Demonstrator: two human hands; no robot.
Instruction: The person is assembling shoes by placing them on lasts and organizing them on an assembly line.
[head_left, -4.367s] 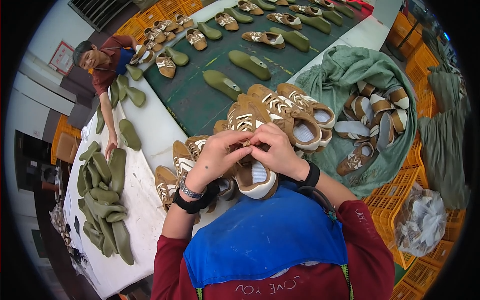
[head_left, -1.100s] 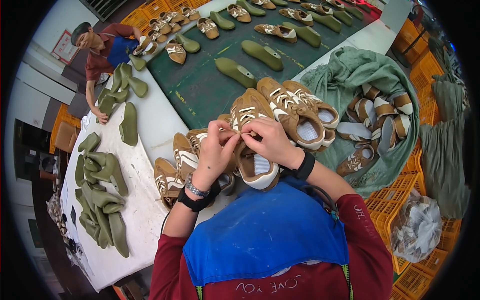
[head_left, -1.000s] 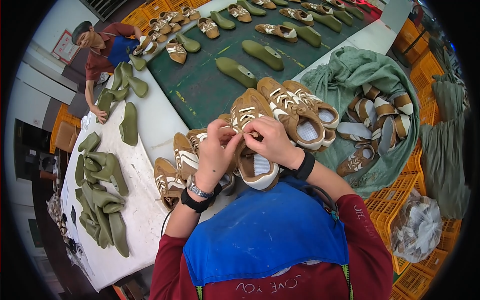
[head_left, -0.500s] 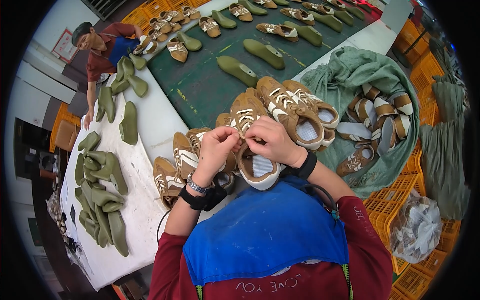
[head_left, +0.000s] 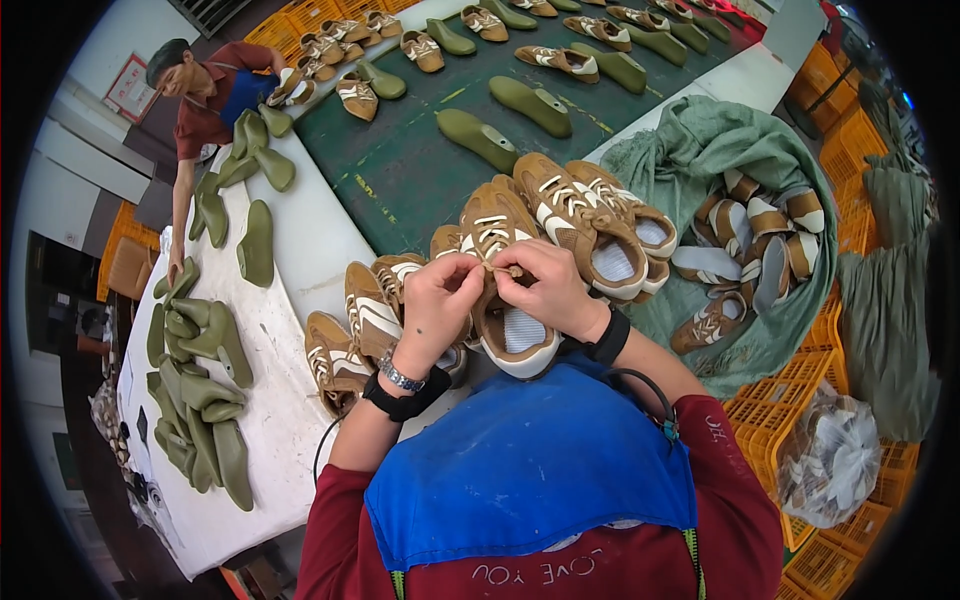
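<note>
A brown sneaker (head_left: 515, 335) with white trim and a striped insole stands in front of me, its heel toward my blue apron. Over its laced tongue, my left hand (head_left: 438, 305) pinches a shoelace (head_left: 490, 266) between thumb and fingertips. Close on the other side, my right hand (head_left: 552, 288) pinches the lace too, the fingertips of both hands almost meeting. To the right, another brown sneaker (head_left: 612, 258) leans among more of its kind. Beyond my left wrist rests a further sneaker (head_left: 335, 355) on the white table.
Green shoe lasts (head_left: 215, 345) lie heaped on the white table (head_left: 285, 420) at left, where a co-worker (head_left: 215, 100) reaches in. A green conveyor belt (head_left: 400, 150) carries lasts and sneakers. At right, a green sack (head_left: 690, 140) holds several shoes beside orange crates (head_left: 790, 400).
My fingers have shifted slightly at the lace, and my right fingertips have drawn a little up and right. The co-worker's hand has moved down onto the heaped lasts.
</note>
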